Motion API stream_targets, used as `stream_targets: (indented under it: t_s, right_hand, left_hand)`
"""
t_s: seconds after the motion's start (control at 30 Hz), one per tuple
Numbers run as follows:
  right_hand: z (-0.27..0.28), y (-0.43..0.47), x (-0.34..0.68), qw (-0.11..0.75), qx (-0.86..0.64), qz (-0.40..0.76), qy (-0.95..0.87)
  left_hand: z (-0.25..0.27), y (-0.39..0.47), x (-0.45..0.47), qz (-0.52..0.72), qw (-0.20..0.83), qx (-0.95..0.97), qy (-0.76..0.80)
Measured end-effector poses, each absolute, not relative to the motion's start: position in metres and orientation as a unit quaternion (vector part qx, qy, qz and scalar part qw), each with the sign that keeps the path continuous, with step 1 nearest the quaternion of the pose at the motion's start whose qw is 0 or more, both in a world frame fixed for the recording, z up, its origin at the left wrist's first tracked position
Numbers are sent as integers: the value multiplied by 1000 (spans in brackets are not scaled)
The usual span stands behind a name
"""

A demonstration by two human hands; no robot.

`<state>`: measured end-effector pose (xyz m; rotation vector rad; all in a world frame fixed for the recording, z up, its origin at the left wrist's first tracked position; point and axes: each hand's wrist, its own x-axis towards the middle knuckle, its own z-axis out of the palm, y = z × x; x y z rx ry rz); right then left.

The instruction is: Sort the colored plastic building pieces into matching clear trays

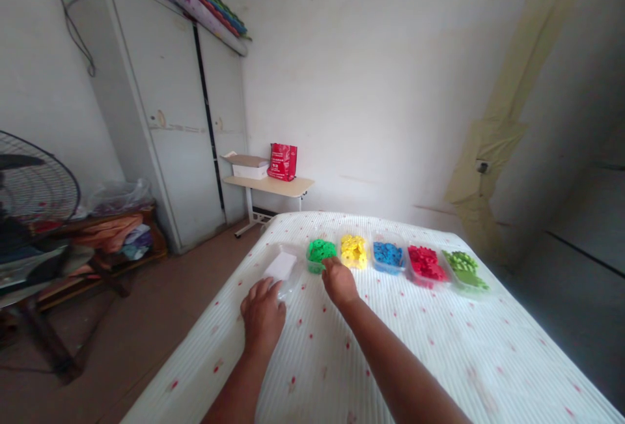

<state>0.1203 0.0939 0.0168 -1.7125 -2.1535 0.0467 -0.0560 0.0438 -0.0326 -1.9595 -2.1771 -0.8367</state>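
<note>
My left hand (263, 310) rests at the near end of a clear plastic container (288, 287), its fingers curled over the rim. A flat white piece (281, 266) lies in that container. My right hand (339, 282) is at the near right edge of a tub of green plastic pieces (321, 250). Its fingers are bent together by the rim, and whatever lies between them is hidden. To the right of the green tub, yellow pieces (353, 249) fill another clear tub.
Further right along the row stand tubs of blue pieces (388, 254), red pieces (426, 264) and light green pieces (463, 271). A patterned white cloth (390, 352) covers the table. Behind it, a small side table (273, 185) carries a red bag (282, 162). A fan (34, 183) stands left.
</note>
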Motion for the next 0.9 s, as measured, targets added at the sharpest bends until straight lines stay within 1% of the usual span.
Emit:
stream_targets:
  t_s: [0.27,0.37,0.63,0.77,0.9]
  right_hand:
    - [19,57,125,153,-579,-59,-799]
    - [19,35,131,158,-561,-69,-810]
    - [12,-27,155,213,-512,-60,-830]
    - [5,-56,168,218,-491,-52,-842]
    - [-1,-76,180,223,-457,1,-861]
  left_hand:
    - [-42,52,-61,-321,61,-674,-663]
    - [-42,51,-61,-328,66,-673,-660]
    - [-45,52,-61,-329,85,-672,-658]
    - [-38,46,-58,-314,75,-666,-673]
    - [-27,38,-53,-295,81,-627,-717]
